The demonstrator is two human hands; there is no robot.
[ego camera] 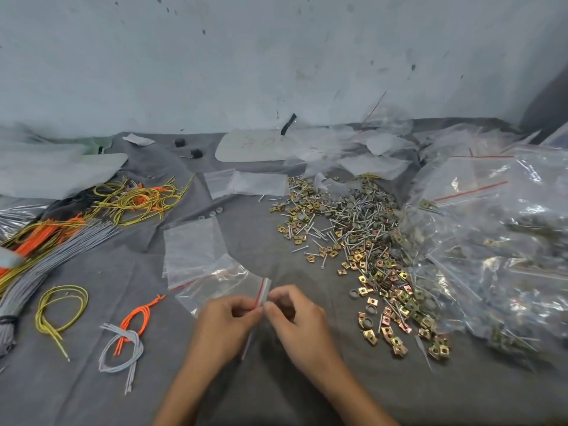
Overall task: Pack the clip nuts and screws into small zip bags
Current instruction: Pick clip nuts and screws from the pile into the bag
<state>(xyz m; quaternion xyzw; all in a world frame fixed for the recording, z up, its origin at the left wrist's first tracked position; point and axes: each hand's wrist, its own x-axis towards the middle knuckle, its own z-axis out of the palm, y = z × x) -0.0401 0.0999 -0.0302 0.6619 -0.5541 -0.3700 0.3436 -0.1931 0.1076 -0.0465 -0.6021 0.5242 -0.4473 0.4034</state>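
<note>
My left hand point(229, 321) and my right hand point(296, 316) meet at the red-striped mouth of a small clear zip bag point(224, 284), both pinching its top edge with thumb and fingertips. The bag lies flat on the grey cloth and looks empty. A second bag edge with a red stripe point(248, 342) shows below my hands. To the right spreads a pile of silver screws point(353, 216) and brass-coloured clip nuts point(387, 290). A stack of empty zip bags point(192, 250) lies just beyond my left hand.
Large clear bags of filled packets point(498, 241) crowd the right side. Yellow, orange and grey wire bundles point(135, 199) lie on the left, with small loops point(121, 345) near my left hand. More empty bags point(246, 182) and plastic scraps sit by the wall.
</note>
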